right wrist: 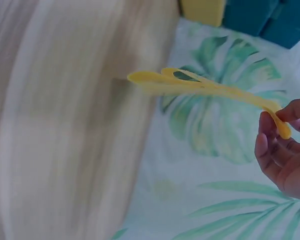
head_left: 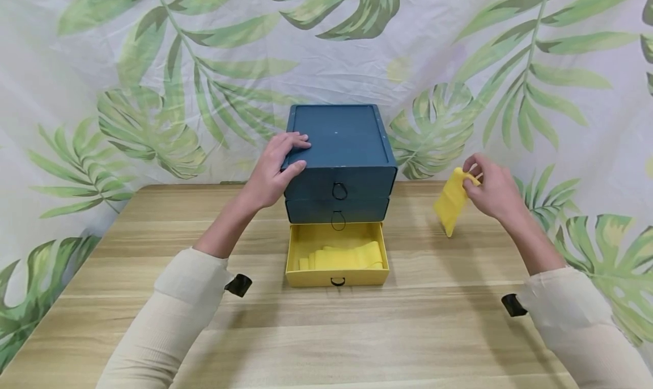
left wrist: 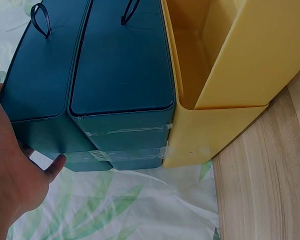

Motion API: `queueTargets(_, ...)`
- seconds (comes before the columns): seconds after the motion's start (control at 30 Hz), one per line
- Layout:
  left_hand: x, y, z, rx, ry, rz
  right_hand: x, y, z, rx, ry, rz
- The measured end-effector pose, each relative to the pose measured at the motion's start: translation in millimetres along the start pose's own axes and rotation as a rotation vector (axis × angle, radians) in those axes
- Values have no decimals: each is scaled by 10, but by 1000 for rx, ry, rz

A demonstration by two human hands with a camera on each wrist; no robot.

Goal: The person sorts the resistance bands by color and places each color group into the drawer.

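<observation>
My left hand (head_left: 272, 168) rests on the left front corner of a stack of drawer boxes, fingers over the top of the upper blue drawer box (head_left: 339, 136). In the left wrist view, that hand (left wrist: 20, 170) lies at the blue box's edge. At the bottom of the stack, the yellow drawer (head_left: 336, 278) is pulled out, with folded yellow cloths (head_left: 347, 257) lying inside. To the right of the stack, my right hand (head_left: 490, 186) pinches a folded yellow cloth (head_left: 451, 199) by its top end. The cloth hangs down in soft, looped layers.
Below the upper blue box sits a second blue drawer box (head_left: 311, 210). Black loop pulls (head_left: 339, 191) hang on the drawer fronts. The stack stands on a wooden table (head_left: 408, 332), with a leaf-print curtain (head_left: 336, 66) behind it.
</observation>
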State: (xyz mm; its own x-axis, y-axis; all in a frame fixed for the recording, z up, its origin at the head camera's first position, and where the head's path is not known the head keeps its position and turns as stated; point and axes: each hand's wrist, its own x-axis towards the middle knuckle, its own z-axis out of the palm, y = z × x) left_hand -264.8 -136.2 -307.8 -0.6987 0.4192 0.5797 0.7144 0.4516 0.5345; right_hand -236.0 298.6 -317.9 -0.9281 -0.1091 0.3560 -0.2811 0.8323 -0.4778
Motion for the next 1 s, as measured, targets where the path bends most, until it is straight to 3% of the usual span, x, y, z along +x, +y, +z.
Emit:
queueTargets(0.2,-2,4,-2,0,0,2,-34,-243,-88,112,-41,-50)
queueTargets(0.53,0,1,2,1,6,3,-179,-714,-278,346,-194,21)
queueTargets(1.0,-1,12,-4,4,2,1,-300,-1162,-347,567,-277,-138)
